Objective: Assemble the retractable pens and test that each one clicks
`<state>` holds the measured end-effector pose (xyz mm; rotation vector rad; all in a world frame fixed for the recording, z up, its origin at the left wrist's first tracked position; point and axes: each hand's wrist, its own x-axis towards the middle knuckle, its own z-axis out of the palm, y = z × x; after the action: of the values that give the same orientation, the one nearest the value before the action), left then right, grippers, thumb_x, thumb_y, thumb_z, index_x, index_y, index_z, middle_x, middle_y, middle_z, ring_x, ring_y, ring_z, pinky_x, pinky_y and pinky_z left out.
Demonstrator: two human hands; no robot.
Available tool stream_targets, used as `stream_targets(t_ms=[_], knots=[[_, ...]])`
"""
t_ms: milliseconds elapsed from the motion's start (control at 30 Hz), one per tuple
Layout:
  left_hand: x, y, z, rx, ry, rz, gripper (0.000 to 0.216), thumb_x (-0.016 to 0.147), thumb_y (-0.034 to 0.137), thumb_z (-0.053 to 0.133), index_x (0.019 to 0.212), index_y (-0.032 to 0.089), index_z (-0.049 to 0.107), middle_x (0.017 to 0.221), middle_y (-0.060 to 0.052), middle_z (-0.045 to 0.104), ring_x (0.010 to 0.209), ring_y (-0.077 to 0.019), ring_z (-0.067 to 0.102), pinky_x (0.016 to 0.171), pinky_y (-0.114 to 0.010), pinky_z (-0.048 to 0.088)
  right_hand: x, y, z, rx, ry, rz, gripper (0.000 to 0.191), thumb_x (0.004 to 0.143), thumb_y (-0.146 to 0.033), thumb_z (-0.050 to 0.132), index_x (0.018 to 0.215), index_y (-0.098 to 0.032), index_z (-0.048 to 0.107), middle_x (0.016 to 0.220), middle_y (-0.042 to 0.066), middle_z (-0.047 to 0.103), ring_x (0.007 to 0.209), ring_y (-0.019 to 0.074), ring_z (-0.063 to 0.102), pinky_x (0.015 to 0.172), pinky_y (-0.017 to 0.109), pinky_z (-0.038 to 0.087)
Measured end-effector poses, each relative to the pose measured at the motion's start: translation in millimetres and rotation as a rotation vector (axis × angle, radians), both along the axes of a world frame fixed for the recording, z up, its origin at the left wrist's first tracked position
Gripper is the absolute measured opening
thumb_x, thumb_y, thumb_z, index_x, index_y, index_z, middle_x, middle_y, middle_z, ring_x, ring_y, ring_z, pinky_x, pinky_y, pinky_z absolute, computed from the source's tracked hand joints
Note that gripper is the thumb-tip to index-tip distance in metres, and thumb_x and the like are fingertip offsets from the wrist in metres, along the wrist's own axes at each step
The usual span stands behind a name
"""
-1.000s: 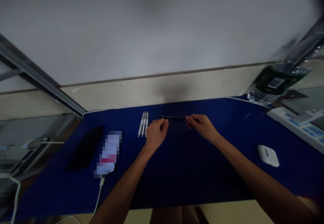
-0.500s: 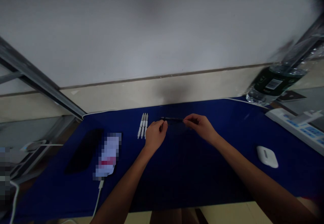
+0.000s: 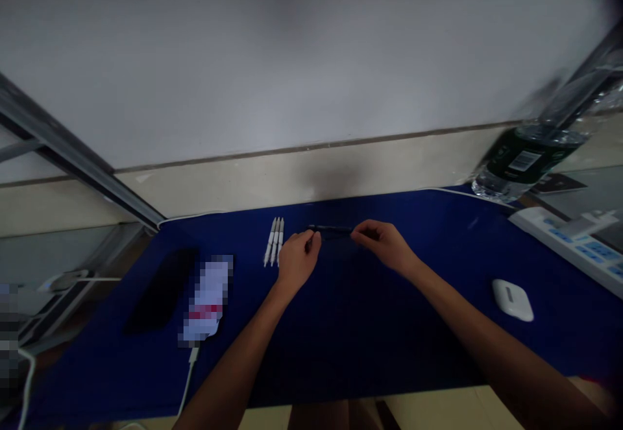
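Note:
A slim dark pen [image 3: 333, 228] lies crosswise between my hands, near the back of the blue table surface [image 3: 370, 339]. My left hand [image 3: 299, 255] is closed, thumb and forefinger pinched at the pen's left end. At the other end, the fingertips of my right hand [image 3: 382, 240] pinch its tip. Just left of my left hand, three white pens [image 3: 274, 242] lie side by side, the rightmost one partly hidden by that hand.
On the left lie a phone with a lit screen [image 3: 208, 297], a white cable [image 3: 187, 378] and a dark flat object [image 3: 163, 290]. To the right are a white earbud case [image 3: 513, 300], a power strip [image 3: 569, 242] and a large water bottle [image 3: 523, 157]. A wall [image 3: 311, 60] stands behind.
Both hands keep their grip on the dark pen with hardly any movement. The whole view has shifted very slightly.

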<state>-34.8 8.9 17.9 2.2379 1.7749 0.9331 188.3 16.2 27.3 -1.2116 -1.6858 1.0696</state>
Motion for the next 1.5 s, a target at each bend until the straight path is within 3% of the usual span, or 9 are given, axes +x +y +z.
stream_targets(t_ms=[267, 433, 633, 933, 1067, 1267, 1500], knots=[[-0.7, 0.5, -0.3, 0.008, -0.004, 0.010, 0.040, 0.097, 0.038, 0.039, 0.063, 0.019, 0.046, 0.057, 0.001, 0.047, 0.060, -0.0138, 0.048, 0.057, -0.026, 0.027, -0.7, 2.0, -1.4, 0.001, 0.093, 0.014, 0.021, 0.080, -0.039, 0.067, 0.088, -0.020, 0.067, 0.081, 0.002, 0.067, 0.075, 0.0163, 0.062, 0.069, 0.029, 0.048], [-0.9, 0.1, -0.3, 0.014, 0.000, 0.001, 0.040, 0.097, 0.038, 0.038, 0.063, 0.019, 0.045, 0.057, 0.001, 0.046, 0.059, -0.0136, 0.047, 0.057, -0.026, 0.027, -0.3, 1.2, -0.3, 0.003, 0.030, 0.016, 0.024, 0.084, -0.044, 0.062, 0.088, -0.020, 0.067, 0.077, 0.003, 0.067, 0.069, 0.0158, 0.060, 0.063, 0.028, 0.045], [0.0, -0.4, -1.0, -0.003, 0.021, -0.004, 0.039, 0.097, 0.038, 0.038, 0.064, 0.020, 0.047, 0.058, 0.001, 0.047, 0.061, -0.0144, 0.049, 0.057, -0.026, 0.028, -1.3, -2.3, 3.9, 0.023, -0.097, 0.012, 0.037, 0.090, -0.049, 0.051, 0.073, -0.019, 0.065, 0.065, 0.002, 0.062, 0.056, 0.0134, 0.053, 0.053, 0.026, 0.037], [0.2, -0.8, -1.0, -0.005, -0.004, -0.013, 0.039, 0.097, 0.037, 0.038, 0.063, 0.020, 0.046, 0.058, 0.001, 0.048, 0.061, -0.0142, 0.049, 0.058, -0.026, 0.028, 0.0, 3.0, -2.1, 0.018, 0.014, -0.013, 0.021, 0.080, -0.041, 0.066, 0.086, -0.020, 0.068, 0.080, 0.003, 0.068, 0.072, 0.0169, 0.061, 0.066, 0.029, 0.046], [0.9, -1.4, 1.0, -0.014, -0.011, -0.004, 0.040, 0.097, 0.038, 0.038, 0.062, 0.019, 0.043, 0.058, 0.001, 0.048, 0.061, -0.0143, 0.048, 0.057, -0.026, 0.028, -0.1, 0.5, 2.5, 0.016, -0.044, -0.025, 0.025, 0.083, -0.044, 0.062, 0.083, -0.020, 0.069, 0.072, 0.002, 0.065, 0.062, 0.0145, 0.057, 0.057, 0.027, 0.041], [1.6, -1.9, 1.1, 0.006, 0.007, -0.027, 0.038, 0.097, 0.036, 0.039, 0.063, 0.019, 0.045, 0.058, 0.001, 0.050, 0.062, -0.0143, 0.049, 0.059, -0.026, 0.029, -0.9, -5.2, 9.7, -0.008, -0.184, 0.002, 0.052, 0.093, -0.054, 0.044, 0.057, -0.018, 0.059, 0.051, 0.001, 0.055, 0.046, 0.0116, 0.046, 0.049, 0.026, 0.033], [1.8, -3.6, 2.0, 0.003, 0.032, -0.030, 0.039, 0.098, 0.036, 0.038, 0.063, 0.019, 0.046, 0.058, 0.001, 0.050, 0.062, -0.0140, 0.049, 0.058, -0.026, 0.029, -1.4, -3.1, 5.5, 0.033, -0.151, 0.019, 0.042, 0.090, -0.050, 0.051, 0.065, -0.018, 0.061, 0.058, 0.000, 0.057, 0.050, 0.0110, 0.045, 0.049, 0.025, 0.031]])
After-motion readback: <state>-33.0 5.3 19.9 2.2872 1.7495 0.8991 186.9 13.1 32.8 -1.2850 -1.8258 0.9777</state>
